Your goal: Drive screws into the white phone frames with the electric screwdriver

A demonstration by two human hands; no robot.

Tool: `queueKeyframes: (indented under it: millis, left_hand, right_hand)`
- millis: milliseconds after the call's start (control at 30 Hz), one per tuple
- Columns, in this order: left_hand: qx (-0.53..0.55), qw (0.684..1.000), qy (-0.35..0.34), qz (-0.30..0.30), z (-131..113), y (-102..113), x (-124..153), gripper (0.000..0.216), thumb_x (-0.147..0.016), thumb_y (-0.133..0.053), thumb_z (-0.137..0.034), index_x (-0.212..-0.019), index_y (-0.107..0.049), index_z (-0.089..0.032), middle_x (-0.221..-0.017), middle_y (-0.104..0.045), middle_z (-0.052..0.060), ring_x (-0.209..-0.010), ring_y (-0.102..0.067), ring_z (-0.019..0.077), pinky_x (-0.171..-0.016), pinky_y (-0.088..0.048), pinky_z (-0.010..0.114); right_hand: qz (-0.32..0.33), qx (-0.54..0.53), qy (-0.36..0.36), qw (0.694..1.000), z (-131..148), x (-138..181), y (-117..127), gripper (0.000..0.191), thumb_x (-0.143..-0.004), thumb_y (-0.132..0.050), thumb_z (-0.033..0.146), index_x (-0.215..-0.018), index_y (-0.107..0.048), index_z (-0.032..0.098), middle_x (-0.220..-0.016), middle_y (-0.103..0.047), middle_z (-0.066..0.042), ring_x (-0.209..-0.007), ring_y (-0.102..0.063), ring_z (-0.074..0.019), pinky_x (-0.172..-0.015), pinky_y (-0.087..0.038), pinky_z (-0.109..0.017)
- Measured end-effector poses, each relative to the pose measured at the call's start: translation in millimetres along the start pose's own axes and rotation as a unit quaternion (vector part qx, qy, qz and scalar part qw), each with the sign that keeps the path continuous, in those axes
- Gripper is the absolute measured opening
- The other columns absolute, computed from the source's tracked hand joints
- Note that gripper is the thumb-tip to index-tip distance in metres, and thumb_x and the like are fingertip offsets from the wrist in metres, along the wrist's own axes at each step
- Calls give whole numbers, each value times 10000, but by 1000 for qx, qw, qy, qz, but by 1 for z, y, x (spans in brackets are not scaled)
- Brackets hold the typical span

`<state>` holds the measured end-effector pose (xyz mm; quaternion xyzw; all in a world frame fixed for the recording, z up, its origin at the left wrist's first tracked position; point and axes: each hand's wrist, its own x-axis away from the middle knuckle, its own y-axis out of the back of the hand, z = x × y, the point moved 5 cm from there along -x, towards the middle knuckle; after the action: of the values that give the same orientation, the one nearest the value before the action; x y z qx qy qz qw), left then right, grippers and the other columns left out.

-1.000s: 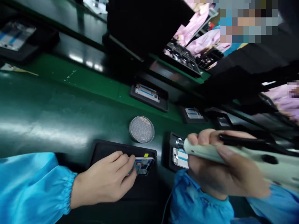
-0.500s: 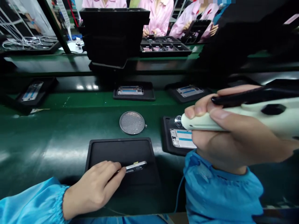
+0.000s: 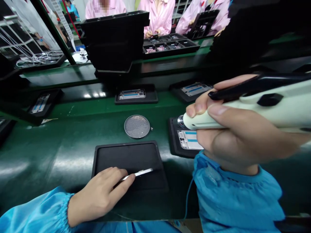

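Note:
My left hand [image 3: 100,192] grips a thin silver phone frame [image 3: 143,172] by its left end, tilted nearly edge-on over a black tray [image 3: 126,155]. Its broad faces barely show. In my right hand [image 3: 233,136] is a pale green electric screwdriver [image 3: 201,121] with a black lever on top, held roughly level. The tool's metal tip points left, above another black tray [image 3: 173,142] that carries a phone frame [image 3: 189,139] with blue strips. Beyond the near tray lies a round perforated metal dish [image 3: 136,126] with small bits in it.
Along the back of the green bench [image 3: 75,139] more phone frames lie in black trays: one centre [image 3: 132,94], one right [image 3: 194,89], one left [image 3: 40,103]. A black stand [image 3: 114,42] rises behind. Across the bench, people in pink work beside a compartmented tray [image 3: 170,45].
The phone frame in my left hand has turned more edge-on. My right hand and the screwdriver have shifted slightly left and up. The camera view has tilted a little.

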<state>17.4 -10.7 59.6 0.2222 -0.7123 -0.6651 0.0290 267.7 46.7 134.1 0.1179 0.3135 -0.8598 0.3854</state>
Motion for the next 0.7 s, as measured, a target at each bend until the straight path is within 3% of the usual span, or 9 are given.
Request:
queueKeyframes:
  millis: [133, 433, 700]
  left_hand:
    - [15, 999, -10, 34, -1, -3, -1, 369, -978, -358, -42, -1297, -542, -30, -1022, -647, 170, -884, -640, 219, -740, -597, 360]
    - [9, 999, -11, 40, -3, -6, 1, 385, -963, -341, -19, -1297, -530, -53, -1025, -641, 158, -864, -628, 217, -711, -587, 360]
    - [26, 983, 28, 179, 1, -15, -2, 570, -928, -303, -1, -1486, -314, -121, -1139, -613, 149, -930, -618, 236, -787, -588, 404]
  right_hand:
    - [-18, 1, -4, 1000, 2, -1, 0, 132, -505, -615, 152, -632, -601, 182, -559, -530, 26, -483, -498, -123, -496, -391, -339]
    - [-8, -1, -23, 1000, 2, 1, -1, 150, -509, -624, 162, -658, -615, 181, -578, -513, 21, -503, -508, -129, -518, -398, -350]
    - [-1, 16, 14, 1000, 2, 1, 0, 112, -538, -613, 178, -643, -590, 207, -626, -541, 11, -554, -547, -153, -501, -454, -357]
